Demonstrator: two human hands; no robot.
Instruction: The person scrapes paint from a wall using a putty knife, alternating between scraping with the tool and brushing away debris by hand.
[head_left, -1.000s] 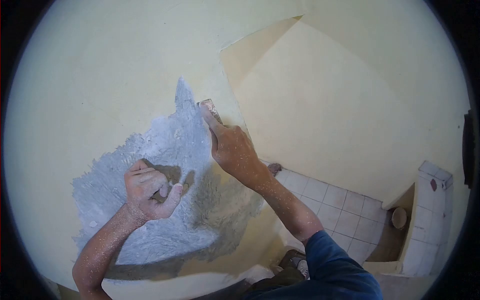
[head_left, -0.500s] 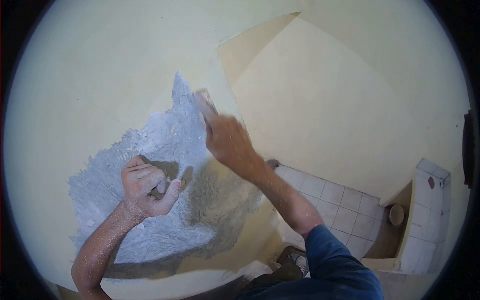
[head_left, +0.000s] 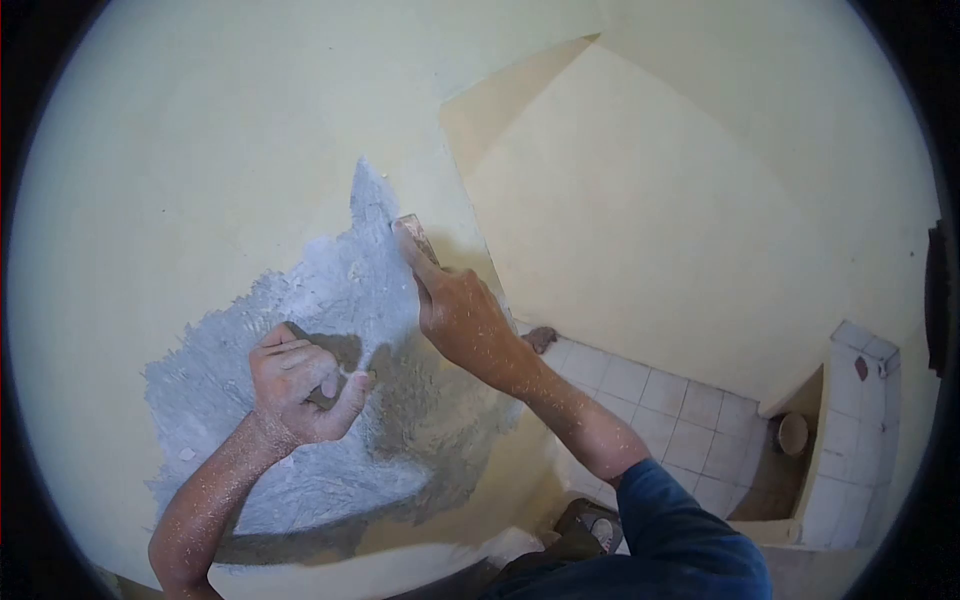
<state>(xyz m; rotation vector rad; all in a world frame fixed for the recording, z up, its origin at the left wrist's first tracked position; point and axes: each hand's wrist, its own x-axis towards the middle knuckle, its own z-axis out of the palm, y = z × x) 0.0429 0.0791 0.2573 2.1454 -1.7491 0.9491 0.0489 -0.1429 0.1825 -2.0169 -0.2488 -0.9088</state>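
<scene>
My right hand (head_left: 465,315) is wrapped round a flat, worn scraper (head_left: 418,238), index finger stretched along it. The scraper's end lies against the wall at the right border of a bare grey patch (head_left: 330,285), just below its narrow top point; its handle is hidden by my palm. Lower and to the left, my left hand (head_left: 305,385) is at the grey patch with fingers curled and thumb to one side. Nothing shows in it. White dust covers the left hand and forearm, and pale specks dot the right.
Cream painted wall (head_left: 230,170) surrounds the patch, and its edge runs down right of the scraper. Beyond lie a tiled floor (head_left: 690,400), a brown crumpled thing (head_left: 540,340), a low tiled partition (head_left: 815,440) and a round container (head_left: 792,433). A shoe (head_left: 602,533) shows below.
My right hand and the scraper have moved down along the patch's right border, and the blade now shows more sharply. My left hand stays at nearly the same place on the patch.
</scene>
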